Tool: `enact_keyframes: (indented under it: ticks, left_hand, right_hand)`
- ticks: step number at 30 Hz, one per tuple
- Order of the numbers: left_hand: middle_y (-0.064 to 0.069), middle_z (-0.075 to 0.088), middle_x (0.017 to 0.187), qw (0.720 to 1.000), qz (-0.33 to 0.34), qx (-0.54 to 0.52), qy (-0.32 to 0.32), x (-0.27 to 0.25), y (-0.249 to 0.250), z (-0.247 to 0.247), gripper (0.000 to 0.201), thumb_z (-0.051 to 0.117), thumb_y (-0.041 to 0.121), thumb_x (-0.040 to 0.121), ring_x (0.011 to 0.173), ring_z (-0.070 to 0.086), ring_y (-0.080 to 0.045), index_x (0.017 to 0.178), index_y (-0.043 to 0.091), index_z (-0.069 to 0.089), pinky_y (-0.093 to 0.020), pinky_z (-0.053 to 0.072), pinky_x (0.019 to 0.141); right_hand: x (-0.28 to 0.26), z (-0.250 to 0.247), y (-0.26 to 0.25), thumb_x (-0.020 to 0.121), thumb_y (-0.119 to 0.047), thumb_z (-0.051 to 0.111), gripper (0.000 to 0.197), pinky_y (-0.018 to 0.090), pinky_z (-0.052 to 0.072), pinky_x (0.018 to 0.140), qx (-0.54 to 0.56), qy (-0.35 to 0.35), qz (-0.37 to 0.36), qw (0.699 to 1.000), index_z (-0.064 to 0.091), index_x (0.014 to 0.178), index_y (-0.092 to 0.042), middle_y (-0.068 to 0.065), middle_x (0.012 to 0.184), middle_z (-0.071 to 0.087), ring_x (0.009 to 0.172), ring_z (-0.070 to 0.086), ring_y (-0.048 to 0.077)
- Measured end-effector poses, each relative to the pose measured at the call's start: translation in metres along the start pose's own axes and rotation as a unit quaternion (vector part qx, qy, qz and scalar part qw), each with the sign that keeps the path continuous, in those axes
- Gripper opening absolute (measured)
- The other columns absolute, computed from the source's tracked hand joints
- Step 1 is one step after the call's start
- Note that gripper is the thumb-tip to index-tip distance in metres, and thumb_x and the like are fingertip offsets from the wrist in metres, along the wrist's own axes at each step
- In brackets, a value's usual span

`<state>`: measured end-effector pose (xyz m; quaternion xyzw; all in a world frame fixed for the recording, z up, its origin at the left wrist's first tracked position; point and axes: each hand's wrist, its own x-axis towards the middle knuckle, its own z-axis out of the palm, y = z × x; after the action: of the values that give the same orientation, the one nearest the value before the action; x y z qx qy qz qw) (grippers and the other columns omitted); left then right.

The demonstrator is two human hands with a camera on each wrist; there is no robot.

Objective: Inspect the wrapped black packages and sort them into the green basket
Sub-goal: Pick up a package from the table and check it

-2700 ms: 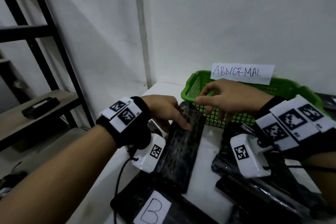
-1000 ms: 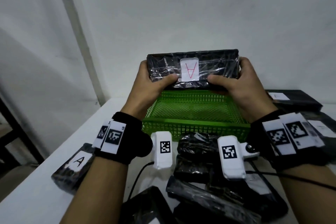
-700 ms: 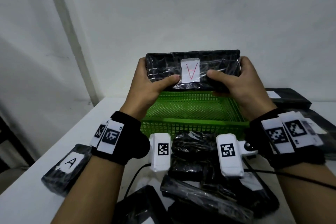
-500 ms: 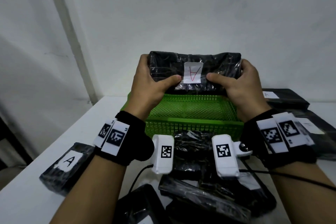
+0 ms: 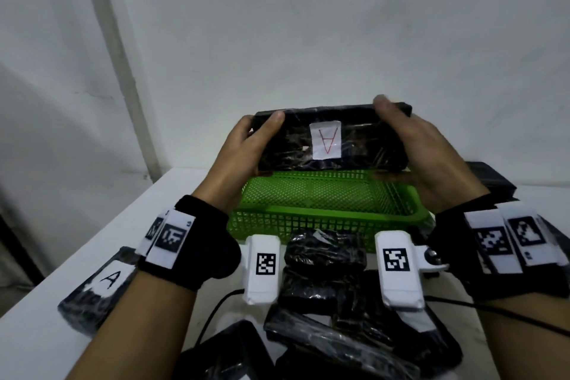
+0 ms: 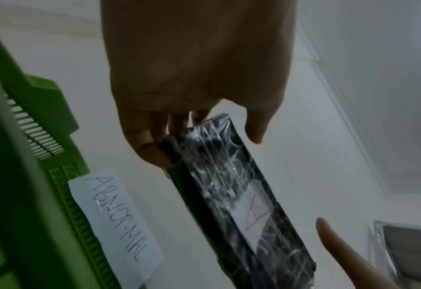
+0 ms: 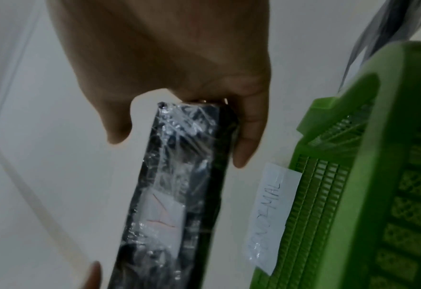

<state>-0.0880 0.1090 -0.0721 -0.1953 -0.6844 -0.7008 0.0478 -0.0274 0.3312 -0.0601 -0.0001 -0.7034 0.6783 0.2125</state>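
Both hands hold one wrapped black package above the green basket, its white label with a red A facing me upside down. My left hand grips its left end, thumb on the front face. My right hand grips the right end, thumb over the top edge. The left wrist view shows fingers curled at the end of the package. In the right wrist view the fingers clamp the other end of the package. The basket carries a paper tag reading ABNORMAL.
Several more wrapped black packages lie piled on the white table in front of the basket. Another package labelled A lies at the left table edge. More black packages sit at the right behind the basket. A white wall stands close behind.
I lifted the package from the table and held it up with both hands. In the last second it tilted toward me and sank slightly over the basket, and both thumbs shifted toward its top edge.
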Motion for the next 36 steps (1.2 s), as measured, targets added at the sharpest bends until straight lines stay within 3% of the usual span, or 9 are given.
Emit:
enact_keyframes:
  ticks: [3, 7, 11, 14, 17, 21, 26, 32, 36]
  left_hand:
    - [0.010, 0.072, 0.108, 1.000, 0.015, -0.006, 0.010, 0.000, -0.006, 0.005, 0.037, 0.065, 0.057, 0.085, 0.103, 0.067, -0.010, 0.108, 0.028, 0.064, -0.031, 0.048, 0.082]
    - [0.004, 0.068, 0.084, 0.995, 0.067, -0.068, 0.022, 0.003, -0.005, 0.008, 0.017, 0.072, 0.026, 0.087, 0.078, 0.067, -0.011, 0.092, 0.016, 0.059, -0.024, 0.050, 0.064]
    - [0.004, 0.056, 0.076, 0.994, 0.072, -0.079, -0.009, 0.002, -0.003, 0.010, 0.022, 0.072, 0.026, 0.075, 0.067, 0.057, -0.009, 0.080, 0.020, 0.051, -0.021, 0.043, 0.057]
    - [0.007, 0.059, 0.080, 0.997, 0.042, -0.051, -0.039, 0.000, -0.001, 0.009, 0.023, 0.071, 0.029, 0.074, 0.071, 0.059, -0.005, 0.084, 0.022, 0.051, -0.023, 0.043, 0.064]
    - [0.011, 0.067, 0.103, 0.997, -0.038, 0.010, -0.062, -0.001, 0.007, 0.002, 0.046, 0.070, 0.061, 0.075, 0.101, 0.063, -0.010, 0.101, 0.026, 0.057, -0.036, 0.050, 0.084]
    - [-0.002, 0.068, 0.106, 0.995, -0.064, -0.053, -0.051, -0.002, 0.012, 0.002, 0.039, 0.067, 0.041, 0.082, 0.094, 0.069, -0.024, 0.111, 0.017, 0.058, -0.030, 0.060, 0.073]
    - [-0.007, 0.056, 0.127, 0.993, 0.009, -0.118, -0.021, 0.003, 0.002, 0.004, 0.090, 0.083, -0.001, 0.060, 0.102, 0.067, -0.018, 0.138, 0.018, 0.042, -0.025, 0.056, 0.083]
    - [-0.007, 0.068, 0.118, 0.998, -0.028, -0.058, -0.025, 0.001, 0.000, 0.010, 0.090, 0.084, 0.019, 0.063, 0.097, 0.071, -0.018, 0.141, 0.018, 0.038, -0.029, 0.059, 0.076]
    - [-0.002, 0.067, 0.113, 0.998, 0.039, 0.029, 0.036, 0.002, -0.005, 0.016, 0.070, 0.088, 0.017, 0.069, 0.102, 0.070, -0.020, 0.125, 0.018, 0.046, -0.032, 0.059, 0.078]
  right_hand:
    - [-0.001, -0.001, -0.004, 0.084, -0.054, 0.070, 0.041, 0.039, 0.062, 0.073, 0.019, 0.004, 0.025, 0.999, 0.072, 0.107, -0.020, -0.007, 0.092, 0.078, 0.086, 0.075, 0.010]
    - [0.003, -0.001, -0.003, 0.085, -0.025, 0.075, 0.011, 0.037, 0.061, 0.070, 0.039, 0.012, -0.011, 0.999, 0.066, 0.084, -0.019, -0.009, 0.070, 0.072, 0.067, 0.072, 0.010]
    - [0.004, -0.006, -0.004, 0.085, -0.009, 0.073, 0.030, 0.022, 0.053, 0.048, 0.062, 0.005, -0.045, 0.997, 0.052, 0.067, -0.021, -0.011, 0.054, 0.063, 0.053, 0.067, 0.007]
    - [0.001, -0.008, -0.006, 0.080, -0.005, 0.076, 0.030, 0.025, 0.056, 0.054, 0.066, -0.013, -0.073, 0.995, 0.054, 0.068, -0.020, -0.008, 0.059, 0.064, 0.058, 0.066, 0.009]
    - [0.000, -0.011, -0.006, 0.064, -0.013, 0.084, 0.025, 0.025, 0.056, 0.072, 0.052, -0.023, -0.137, 0.989, 0.062, 0.066, -0.026, -0.007, 0.086, 0.070, 0.078, 0.067, 0.010]
    - [-0.005, -0.011, -0.006, 0.065, -0.034, 0.088, 0.042, 0.025, 0.050, 0.080, -0.036, -0.045, -0.132, 0.990, 0.057, 0.092, -0.024, -0.005, 0.108, 0.060, 0.093, 0.063, 0.009]
    - [0.001, -0.008, -0.006, 0.040, -0.053, 0.095, 0.112, 0.054, 0.055, 0.097, -0.012, -0.027, 0.014, 0.999, 0.045, 0.137, -0.029, 0.002, 0.132, 0.057, 0.121, 0.062, 0.025]
    - [-0.005, -0.005, -0.007, 0.052, -0.019, 0.096, 0.086, 0.043, 0.061, 0.087, -0.037, 0.005, -0.080, 0.996, 0.054, 0.126, -0.031, 0.009, 0.132, 0.058, 0.112, 0.066, 0.028]
    - [-0.007, -0.003, -0.005, 0.072, 0.007, 0.082, 0.061, 0.020, 0.058, 0.070, -0.090, 0.021, -0.195, 0.976, 0.051, 0.117, -0.019, -0.003, 0.107, 0.058, 0.083, 0.065, -0.004]
